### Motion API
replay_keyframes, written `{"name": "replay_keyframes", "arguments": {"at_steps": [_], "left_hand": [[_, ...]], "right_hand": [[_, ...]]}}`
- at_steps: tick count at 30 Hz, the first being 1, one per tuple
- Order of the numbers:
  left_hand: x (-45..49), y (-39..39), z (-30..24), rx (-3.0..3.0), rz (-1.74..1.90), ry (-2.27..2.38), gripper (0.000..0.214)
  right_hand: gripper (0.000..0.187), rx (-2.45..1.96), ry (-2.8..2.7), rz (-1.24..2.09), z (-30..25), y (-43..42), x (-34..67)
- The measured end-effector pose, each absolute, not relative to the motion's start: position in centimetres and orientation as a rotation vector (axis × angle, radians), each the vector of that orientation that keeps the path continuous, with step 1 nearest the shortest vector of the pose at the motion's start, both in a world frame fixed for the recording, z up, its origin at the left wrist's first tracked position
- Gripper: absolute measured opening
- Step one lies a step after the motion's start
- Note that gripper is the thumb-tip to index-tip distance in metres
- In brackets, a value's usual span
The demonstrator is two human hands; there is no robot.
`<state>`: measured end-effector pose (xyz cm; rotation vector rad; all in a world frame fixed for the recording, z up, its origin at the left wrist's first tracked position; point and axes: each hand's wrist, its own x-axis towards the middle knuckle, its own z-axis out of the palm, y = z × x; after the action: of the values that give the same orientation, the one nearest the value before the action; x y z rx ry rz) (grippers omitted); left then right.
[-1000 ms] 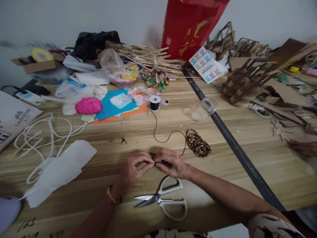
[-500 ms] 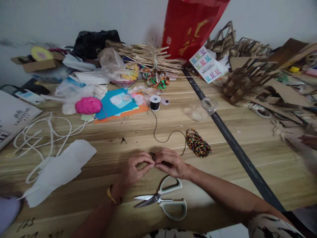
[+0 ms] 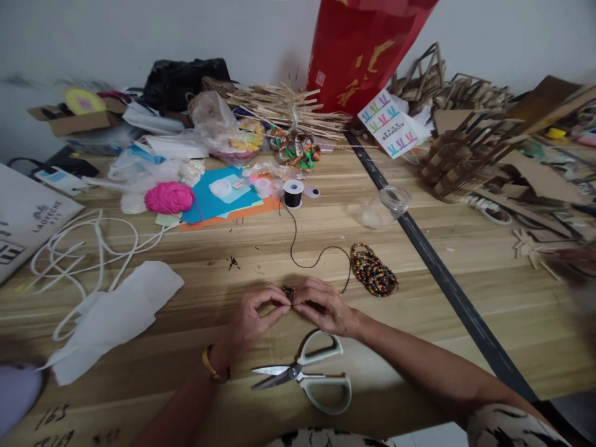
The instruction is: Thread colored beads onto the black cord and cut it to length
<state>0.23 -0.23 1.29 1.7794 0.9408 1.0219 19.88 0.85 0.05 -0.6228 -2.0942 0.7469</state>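
Observation:
My left hand and my right hand meet at the middle of the wooden table, fingers pinched together on a small cluster of coloured beads. A thin black cord runs from under my right hand up to a black thread spool. A pile of strung multicoloured beads lies just right of my right hand. White-handled scissors lie on the table in front of my wrists. A gold bangle sits on my left wrist.
White paper and white rope lie at left. A pink yarn ball, coloured paper sheets, plastic jar, red bag, stick bundle and wooden frames crowd the back. Another person's blurred hand shows at right.
My hands stay pinched on the beads in the same place. The camera view has shifted slightly, and the other person's hand at the right edge has moved.

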Motion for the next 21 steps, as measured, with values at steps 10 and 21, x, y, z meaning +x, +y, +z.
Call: {"name": "replay_keyframes", "arguments": {"at_steps": [10, 21], "left_hand": [[-0.1, -0.1, 0.2, 1.659, 1.027, 0.953, 0.005], [0.0, -0.1, 0.6, 1.687, 1.065, 0.915, 0.006]], "right_hand": [[0.007, -0.636, -2.062, 0.784, -0.2, 0.8, 20.0], [0.010, -0.635, -2.089, 0.749, -0.1, 0.8, 19.9]]}}
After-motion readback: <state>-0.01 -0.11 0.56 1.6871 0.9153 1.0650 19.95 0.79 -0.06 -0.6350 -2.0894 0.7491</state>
